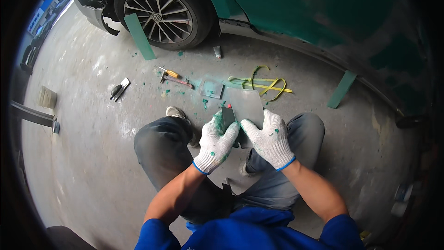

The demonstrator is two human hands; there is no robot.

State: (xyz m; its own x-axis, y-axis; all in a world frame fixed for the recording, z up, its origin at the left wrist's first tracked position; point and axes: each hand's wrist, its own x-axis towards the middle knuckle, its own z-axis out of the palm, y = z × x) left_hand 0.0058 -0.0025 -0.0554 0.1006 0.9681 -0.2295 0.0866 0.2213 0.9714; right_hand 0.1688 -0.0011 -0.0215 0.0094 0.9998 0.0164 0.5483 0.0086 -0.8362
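Note:
Both my hands wear white knitted gloves with blue cuffs and green smears, and they meet in front of my knees. Between the thumb and fingers of my left hand is a small dark putty spreader. My right hand grips a flat grey plate by its lower right side, thumb on top. The spreader lies against the plate's left edge, close to my thumbs. A small red dab shows near the plate's left edge; whether it touches the plate I cannot tell. Fingers beneath both pieces are hidden.
Ahead stands a green car with its wheel. On the concrete floor lie a yellow-handled screwdriver, a clear sheet, yellow straps, a tube and a black-and-white tool. A bucket stands left.

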